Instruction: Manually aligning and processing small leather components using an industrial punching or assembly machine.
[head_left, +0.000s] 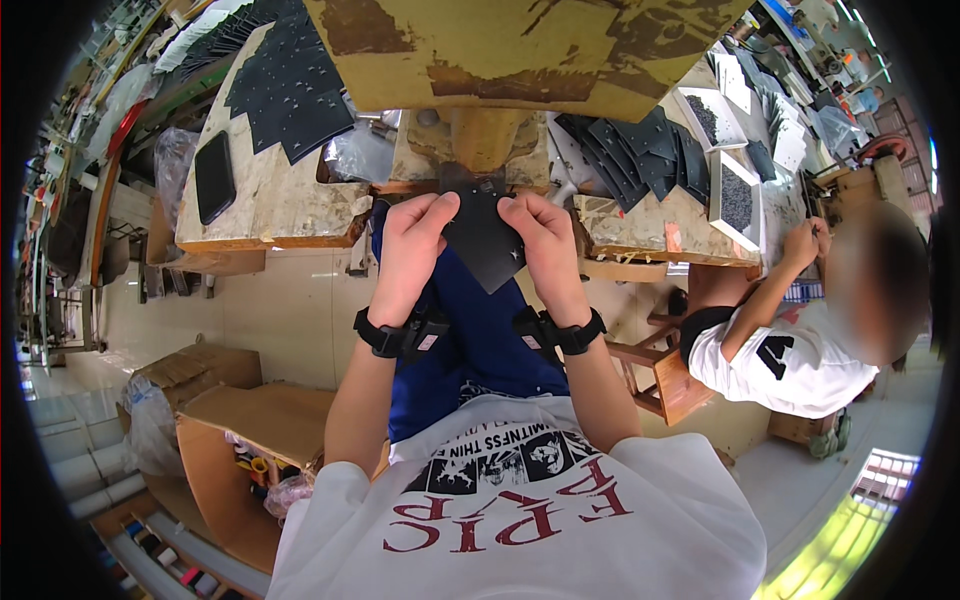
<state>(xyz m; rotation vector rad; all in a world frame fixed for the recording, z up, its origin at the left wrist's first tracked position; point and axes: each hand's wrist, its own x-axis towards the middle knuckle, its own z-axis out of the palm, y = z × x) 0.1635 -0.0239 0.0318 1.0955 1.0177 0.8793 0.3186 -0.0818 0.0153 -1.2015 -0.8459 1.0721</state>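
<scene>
Between my two hands is a flat black panel (483,248) with small star-shaped marks, its lower corner pointing down toward my lap. My left hand (412,240) pinches its left edge with thumb and fingers. On the opposite edge my right hand (545,235) grips in the same way. The panel's far end lies under the column of a worn yellow machine (530,65), at the bench edge; whether it touches the machine there, I cannot tell.
Overlapping black star-marked panels (285,85) cover the left bench, near a dark phone (214,177). More black panels (640,155) and a white tray of small dark pieces (735,200) are at right. A seated co-worker (785,350) works there. Cardboard box (250,415) stands lower left.
</scene>
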